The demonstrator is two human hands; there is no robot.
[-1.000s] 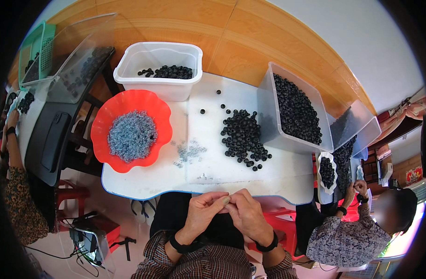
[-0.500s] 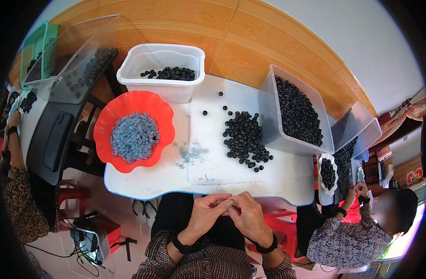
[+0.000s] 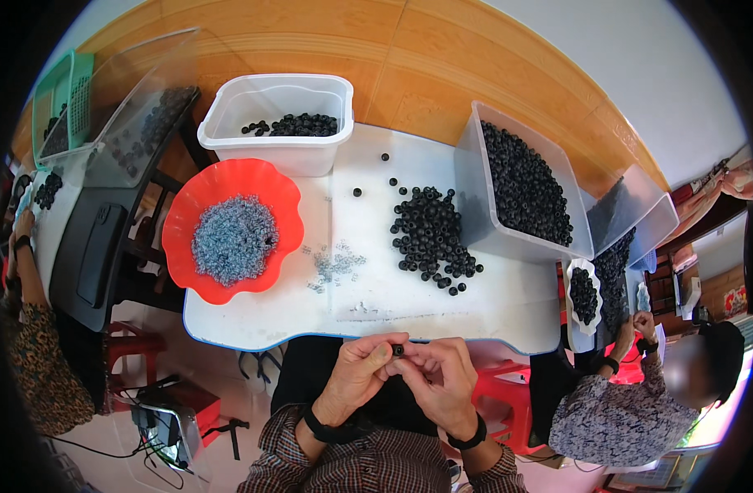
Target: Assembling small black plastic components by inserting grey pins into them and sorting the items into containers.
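Observation:
Close in front of my body, just off the table's near edge, my two hands meet at the fingertips. My left hand (image 3: 357, 376) is closed, pinching a small black bead-like piece (image 3: 398, 350) with a hole in its end between thumb and forefinger. Right beside it, my right hand (image 3: 444, 382) is closed too, its fingertips pressed together; what they hold, if anything, is hidden. Beyond the hands, a heap of similar black pieces (image 3: 428, 230) lies on the white table (image 3: 376, 300). Small clear pieces (image 3: 235, 238) fill a red wavy-rimmed bowl (image 3: 290, 218) on the left.
A white tub (image 3: 282, 156) with some black pieces stands at the back. A translucent bin (image 3: 520, 234) full of them is at the right. Scattered clear bits (image 3: 337, 264) lie mid-table. Co-workers sit on both sides, a patterned sleeve (image 3: 594, 407) at the right.
My hands have turned and their fingers shifted slightly, so the black piece between the fingertips now shows. The table scene has shifted slightly in the picture.

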